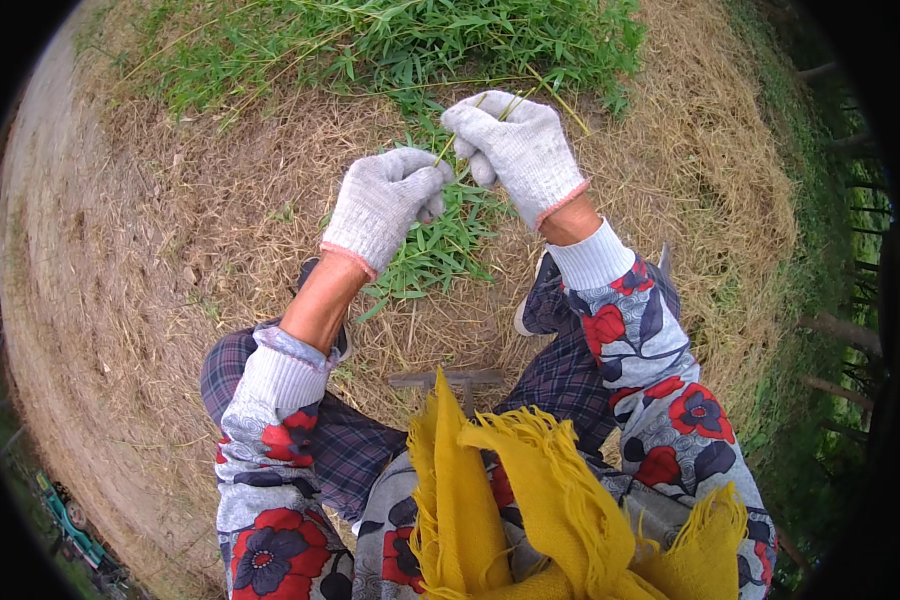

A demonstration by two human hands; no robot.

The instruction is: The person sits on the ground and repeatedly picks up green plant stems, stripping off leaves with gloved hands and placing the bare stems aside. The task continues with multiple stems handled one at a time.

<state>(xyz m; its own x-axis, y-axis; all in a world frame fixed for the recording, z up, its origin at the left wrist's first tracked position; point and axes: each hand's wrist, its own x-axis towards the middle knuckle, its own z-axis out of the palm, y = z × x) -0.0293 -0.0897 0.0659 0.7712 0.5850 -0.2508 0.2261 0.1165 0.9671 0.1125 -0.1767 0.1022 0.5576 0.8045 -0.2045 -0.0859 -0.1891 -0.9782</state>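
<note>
Both hands wear pale knitted work gloves with pink cuffs. My left hand (396, 199) pinches a thin green stem (445, 148) between thumb and fingers. Up and to the right of it, my right hand (506, 146) is curled around the upper part of thin green stems, and some stem ends stick out above its fingers. Leafy green cuttings (442, 247) with narrow, bamboo-like leaves lie on the ground below and between the hands. Beyond the hands spreads a larger heap of the same leafy stems (450, 45). The fingertips of both hands are partly hidden.
Dry straw (270, 202) covers the ground. Between my knees is a low wooden piece (446, 378), perhaps part of a stool. A yellow fringed scarf (562, 487) hangs in front. A green wheeled machine (73, 525) stands at the lower left; tree trunks (840, 331) are at the right.
</note>
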